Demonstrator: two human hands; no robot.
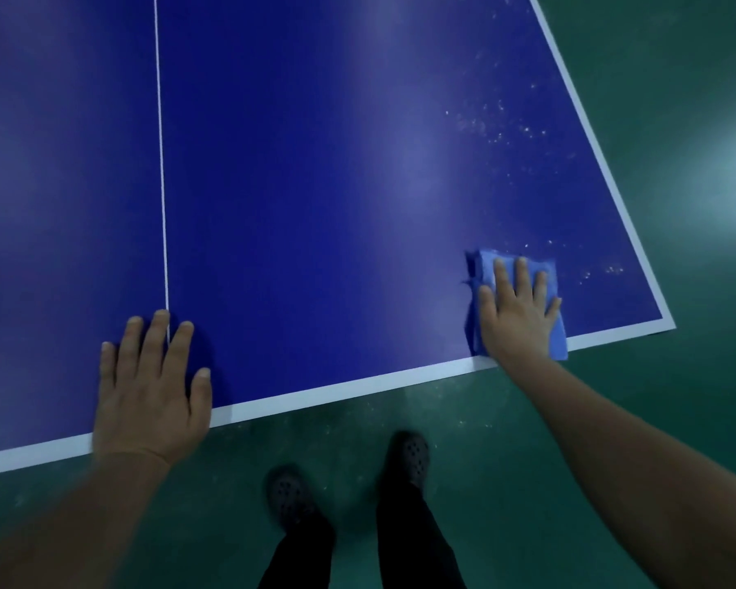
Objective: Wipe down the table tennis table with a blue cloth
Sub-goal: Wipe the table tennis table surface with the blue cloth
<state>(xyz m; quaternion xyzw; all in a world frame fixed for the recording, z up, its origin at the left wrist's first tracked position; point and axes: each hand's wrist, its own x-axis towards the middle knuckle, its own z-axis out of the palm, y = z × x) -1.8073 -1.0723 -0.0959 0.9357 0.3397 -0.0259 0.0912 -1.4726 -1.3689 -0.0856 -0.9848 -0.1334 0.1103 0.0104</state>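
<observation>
The blue table tennis table fills most of the view, with a white centre line and white edge bands. My right hand lies flat, fingers spread, pressing a folded blue cloth onto the table near its front right corner. My left hand rests palm down with fingers apart on the front edge, over the end of the centre line, holding nothing. White specks of dust dot the surface beyond and to the right of the cloth.
Green floor surrounds the table at the right and front. My two feet in dark perforated clogs stand on it just below the front edge, with dark trousers above.
</observation>
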